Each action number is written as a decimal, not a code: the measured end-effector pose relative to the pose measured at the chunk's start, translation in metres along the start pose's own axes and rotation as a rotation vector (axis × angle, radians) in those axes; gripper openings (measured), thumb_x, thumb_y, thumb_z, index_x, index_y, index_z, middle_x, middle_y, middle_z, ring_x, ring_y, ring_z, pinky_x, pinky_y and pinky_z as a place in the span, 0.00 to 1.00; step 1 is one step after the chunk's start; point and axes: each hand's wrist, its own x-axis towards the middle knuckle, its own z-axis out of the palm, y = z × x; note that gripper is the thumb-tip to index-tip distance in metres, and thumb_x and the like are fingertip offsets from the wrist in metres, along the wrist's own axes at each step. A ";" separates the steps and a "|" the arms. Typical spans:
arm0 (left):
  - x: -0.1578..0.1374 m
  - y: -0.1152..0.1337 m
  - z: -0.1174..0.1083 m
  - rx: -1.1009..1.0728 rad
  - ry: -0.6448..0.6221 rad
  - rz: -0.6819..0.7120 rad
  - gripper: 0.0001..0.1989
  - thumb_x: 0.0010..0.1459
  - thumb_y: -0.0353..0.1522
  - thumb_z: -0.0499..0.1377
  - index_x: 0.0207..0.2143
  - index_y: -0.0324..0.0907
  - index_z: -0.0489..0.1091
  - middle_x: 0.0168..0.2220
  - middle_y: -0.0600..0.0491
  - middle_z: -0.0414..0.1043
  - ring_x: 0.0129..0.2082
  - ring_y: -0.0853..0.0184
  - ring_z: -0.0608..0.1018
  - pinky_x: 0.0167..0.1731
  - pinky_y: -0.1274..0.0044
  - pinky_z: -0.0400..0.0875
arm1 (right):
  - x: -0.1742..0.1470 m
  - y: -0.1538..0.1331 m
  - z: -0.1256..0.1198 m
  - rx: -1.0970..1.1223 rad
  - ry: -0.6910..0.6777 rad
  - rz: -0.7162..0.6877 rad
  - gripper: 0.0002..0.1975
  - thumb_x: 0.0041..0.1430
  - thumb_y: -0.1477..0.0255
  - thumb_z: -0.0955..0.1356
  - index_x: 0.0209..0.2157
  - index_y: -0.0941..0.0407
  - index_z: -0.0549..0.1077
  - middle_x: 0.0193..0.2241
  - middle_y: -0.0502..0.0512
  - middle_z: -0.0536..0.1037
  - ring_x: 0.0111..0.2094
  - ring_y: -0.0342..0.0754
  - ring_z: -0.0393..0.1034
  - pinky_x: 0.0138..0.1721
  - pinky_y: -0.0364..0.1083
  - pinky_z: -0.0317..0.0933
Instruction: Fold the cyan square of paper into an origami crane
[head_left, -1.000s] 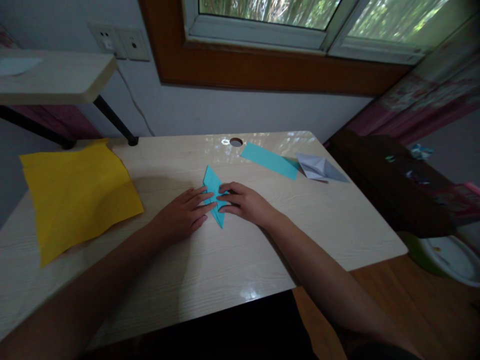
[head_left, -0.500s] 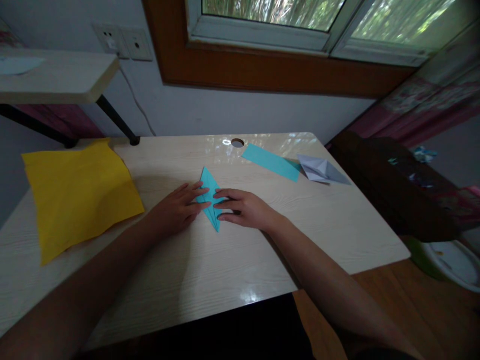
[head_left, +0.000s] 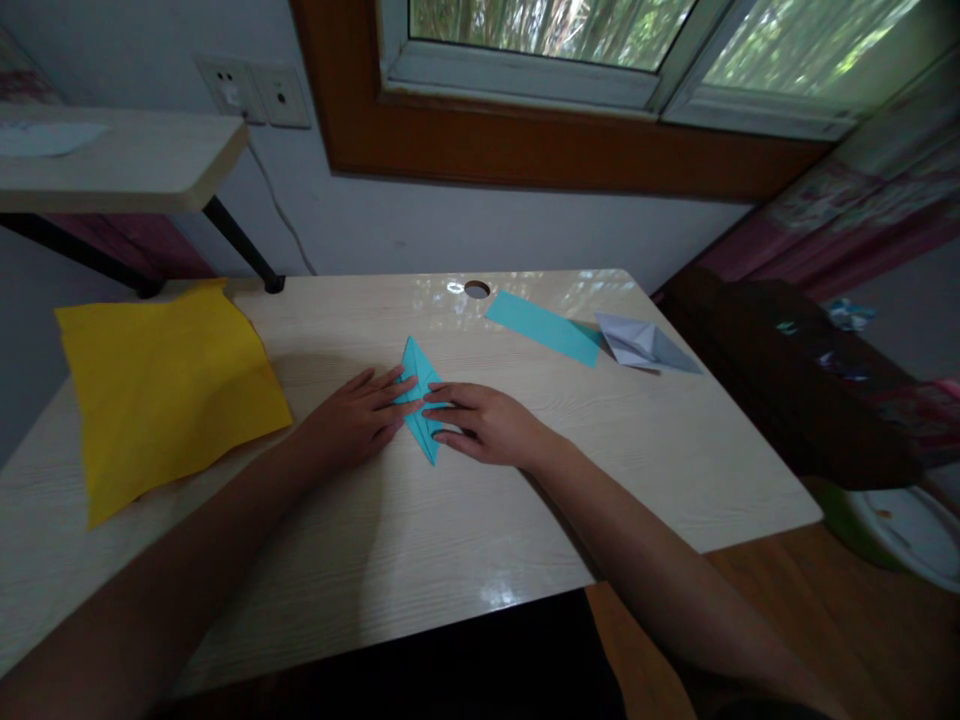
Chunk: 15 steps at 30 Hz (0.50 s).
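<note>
A turquoise sheet of paper folded into a narrow diamond (head_left: 421, 372) lies flat on the pale wood-grain desk (head_left: 450, 540), its points facing away from me and toward me. My left hand (head_left: 364, 415) rests on its left side with fingers stretched over the paper. From the right, my right hand (head_left: 484, 420) lays its spread fingers on the right half. The fingertips of both hands come close together along the middle crease. Parts of the paper's middle are hidden beneath the fingers.
A large yellow sheet (head_left: 169, 395) lies at the left. Toward the back right are a turquoise paper strip (head_left: 544, 328) and a folded white paper boat-like shape (head_left: 641, 342). A raised shelf (head_left: 120, 180) stands at the back left; a round hole (head_left: 476, 289) pierces the desk.
My right fingers have shifted slightly left over the paper, nearer the middle crease. My left hand stays almost in place. The view has tilted slightly.
</note>
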 end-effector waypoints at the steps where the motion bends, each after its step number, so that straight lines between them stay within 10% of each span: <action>1: 0.000 0.000 0.000 -0.004 0.004 -0.001 0.25 0.70 0.31 0.53 0.67 0.53 0.63 0.70 0.50 0.60 0.71 0.55 0.60 0.68 0.53 0.56 | 0.000 0.000 0.000 -0.008 -0.003 0.000 0.17 0.68 0.65 0.67 0.55 0.56 0.76 0.58 0.65 0.74 0.61 0.56 0.69 0.61 0.59 0.68; 15: 0.003 0.004 0.000 0.078 0.027 -0.142 0.24 0.72 0.36 0.51 0.68 0.47 0.61 0.70 0.51 0.60 0.73 0.50 0.55 0.67 0.52 0.58 | 0.006 -0.007 -0.002 -0.075 -0.025 -0.012 0.19 0.69 0.61 0.67 0.56 0.54 0.76 0.54 0.64 0.75 0.57 0.56 0.70 0.56 0.58 0.69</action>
